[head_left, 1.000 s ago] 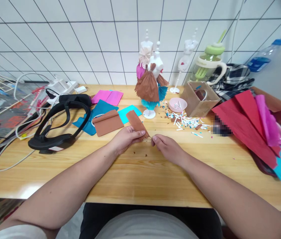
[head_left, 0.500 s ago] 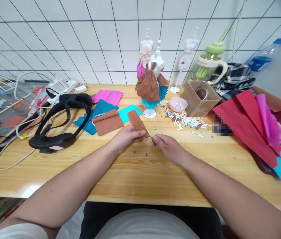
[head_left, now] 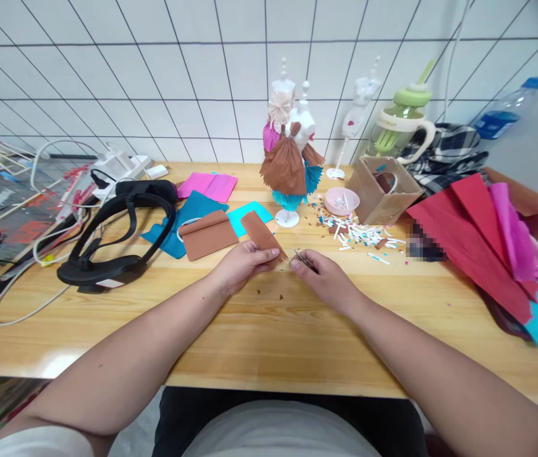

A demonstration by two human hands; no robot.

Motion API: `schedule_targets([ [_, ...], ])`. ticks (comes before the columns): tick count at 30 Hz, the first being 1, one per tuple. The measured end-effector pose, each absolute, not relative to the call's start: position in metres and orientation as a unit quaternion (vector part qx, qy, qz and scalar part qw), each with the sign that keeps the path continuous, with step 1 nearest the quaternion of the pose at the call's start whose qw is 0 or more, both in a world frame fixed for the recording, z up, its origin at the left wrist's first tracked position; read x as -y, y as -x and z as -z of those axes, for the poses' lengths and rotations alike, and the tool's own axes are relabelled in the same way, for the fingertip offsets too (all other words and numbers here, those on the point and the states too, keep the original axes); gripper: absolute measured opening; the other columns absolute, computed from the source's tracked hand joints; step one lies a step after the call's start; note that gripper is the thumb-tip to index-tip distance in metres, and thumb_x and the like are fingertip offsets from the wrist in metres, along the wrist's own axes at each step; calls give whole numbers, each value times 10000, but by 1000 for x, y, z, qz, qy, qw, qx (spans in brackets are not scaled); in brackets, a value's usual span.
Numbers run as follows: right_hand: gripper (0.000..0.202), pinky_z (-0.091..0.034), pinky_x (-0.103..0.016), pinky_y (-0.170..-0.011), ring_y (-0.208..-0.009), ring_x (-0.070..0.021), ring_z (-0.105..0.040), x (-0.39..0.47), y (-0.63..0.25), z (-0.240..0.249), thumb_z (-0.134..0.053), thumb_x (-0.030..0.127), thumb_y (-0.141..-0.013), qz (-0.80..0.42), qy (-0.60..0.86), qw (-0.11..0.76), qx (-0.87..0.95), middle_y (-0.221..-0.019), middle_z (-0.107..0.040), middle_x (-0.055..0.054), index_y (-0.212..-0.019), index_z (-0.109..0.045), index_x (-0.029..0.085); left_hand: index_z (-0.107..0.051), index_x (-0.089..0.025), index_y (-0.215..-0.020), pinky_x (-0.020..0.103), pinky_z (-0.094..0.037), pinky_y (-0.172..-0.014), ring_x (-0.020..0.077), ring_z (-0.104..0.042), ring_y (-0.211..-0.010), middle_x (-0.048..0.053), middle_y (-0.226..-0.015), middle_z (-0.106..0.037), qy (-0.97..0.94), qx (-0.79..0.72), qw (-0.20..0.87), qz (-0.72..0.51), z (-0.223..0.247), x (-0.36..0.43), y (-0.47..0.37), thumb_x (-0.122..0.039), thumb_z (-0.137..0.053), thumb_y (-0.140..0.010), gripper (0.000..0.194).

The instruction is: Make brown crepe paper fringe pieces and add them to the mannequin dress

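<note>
My left hand [head_left: 244, 265] pinches a folded strip of brown crepe paper [head_left: 260, 231] between thumb and fingers. Jagged notches run along the strip's lower right edge. Just to the right, my right hand [head_left: 322, 278] is closed around small pointed scissors [head_left: 305, 259], their tips a little apart from the paper and the handles mostly hidden. A few brown paper snippets [head_left: 281, 297] lie on the table below the hands. Behind them stands a white mini dress form [head_left: 301, 127] wearing a brown and teal paper skirt [head_left: 288, 166] with zigzag edges.
Left are a black headset [head_left: 107, 270], cables, and folded brown [head_left: 211, 238], teal and pink paper [head_left: 208, 186]. Right are a pink bowl [head_left: 342, 202], white scraps [head_left: 361, 233], a cardboard box [head_left: 383, 197], a lidded jug [head_left: 399, 120] and red paper [head_left: 478, 247].
The scissors have drawn back from the strip's notched edge and turned, so more of their blades shows. The left hand and strip have barely moved.
</note>
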State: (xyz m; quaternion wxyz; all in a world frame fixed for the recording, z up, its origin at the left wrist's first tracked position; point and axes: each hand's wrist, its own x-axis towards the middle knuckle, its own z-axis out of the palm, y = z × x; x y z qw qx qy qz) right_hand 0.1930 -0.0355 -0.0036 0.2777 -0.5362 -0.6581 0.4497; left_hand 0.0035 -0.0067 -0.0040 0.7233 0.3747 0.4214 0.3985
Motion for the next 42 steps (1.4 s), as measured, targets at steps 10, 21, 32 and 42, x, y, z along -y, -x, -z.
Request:
schedule_targets([
  [10,250,-302,-236,-488,-511,-102,-406,35,-185,11,-566,418,-801,-455,548,326,622,-584,-435,62,-883,-614,187,-719,-123,-799,280,-469,-765,146,-628,-741,47,-769,-713,-402,-433,713,-378,7,8,-5,-277,-810,-642,239],
  [21,318,-371,-230,-416,-454,-87,-415,35,-187,9,-513,430,-829,-519,553,312,573,-668,-518,30,-994,-639,190,-729,-150,-806,276,-471,-767,150,-640,-770,49,-831,-734,-386,-428,718,-389,6,7,-3,-269,-800,-654,206],
  [32,260,-325,-231,-451,-466,-91,-394,37,-183,9,-619,392,-758,-486,545,321,602,-546,-367,88,-921,-614,189,-726,-113,-789,342,-481,-886,208,-677,-877,91,-874,-748,-388,-408,746,-356,1,11,-6,-260,-814,-642,225],
  [42,251,-361,-210,-352,-400,-72,-359,32,-192,2,-523,422,-837,-575,548,309,524,-585,-464,51,-859,-600,185,-716,-176,-866,337,-465,-845,223,-632,-923,70,-956,-716,-455,-465,578,-492,-1,5,2,-353,-761,-686,257],
])
